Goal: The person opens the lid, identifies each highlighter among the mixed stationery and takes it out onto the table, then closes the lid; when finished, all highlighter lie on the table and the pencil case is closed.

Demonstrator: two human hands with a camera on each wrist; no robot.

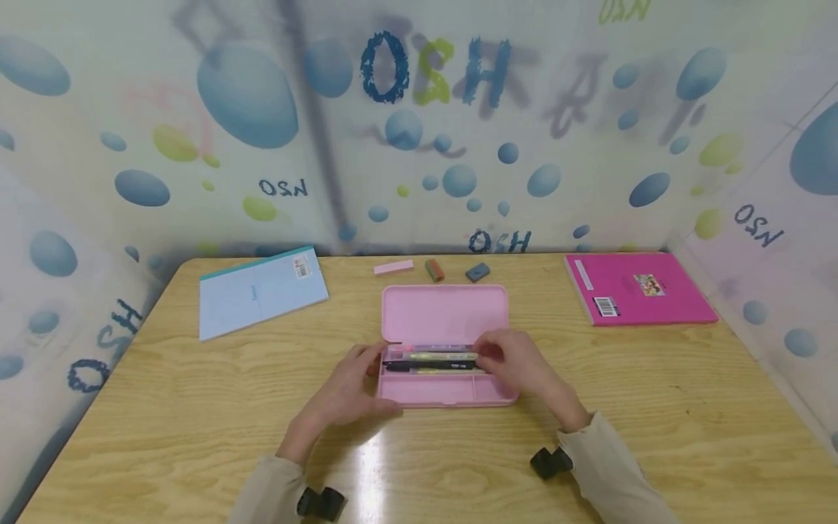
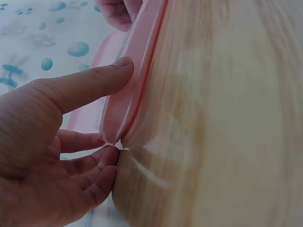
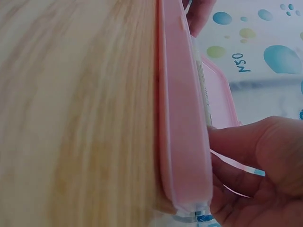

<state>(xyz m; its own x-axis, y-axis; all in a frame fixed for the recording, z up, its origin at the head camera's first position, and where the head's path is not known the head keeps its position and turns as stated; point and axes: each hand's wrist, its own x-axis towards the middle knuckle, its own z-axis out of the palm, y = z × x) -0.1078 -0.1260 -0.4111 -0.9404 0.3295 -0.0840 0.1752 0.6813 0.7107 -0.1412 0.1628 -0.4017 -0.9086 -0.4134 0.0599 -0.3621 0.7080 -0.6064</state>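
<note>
A pink pencil case (image 1: pixel 425 400) lies on the table with its lid (image 1: pixel 445 313) raised at the back. Inside its rear compartment lie several pens side by side, among them a black pen (image 1: pixel 432 365) and a pale yellow-green one (image 1: pixel 435 356). My left hand (image 1: pixel 343 389) grips the case's left end, its thumb (image 2: pixel 102 80) against the front wall and its other fingers round the corner. At the pens' right ends, my right hand (image 1: pixel 520 360) pinches a pen between thumb and index finger; its fingertips are partly hidden by the case wall.
Behind the case lie a pink stick-shaped block (image 1: pixel 393 268), a green-and-orange eraser (image 1: pixel 434 270) and a dark blue eraser (image 1: pixel 478 272). A light blue notebook (image 1: pixel 262 295) lies at back left, a magenta notebook (image 1: pixel 644 291) at back right. Patterned wall covering (image 1: pixel 419 160) borders the table.
</note>
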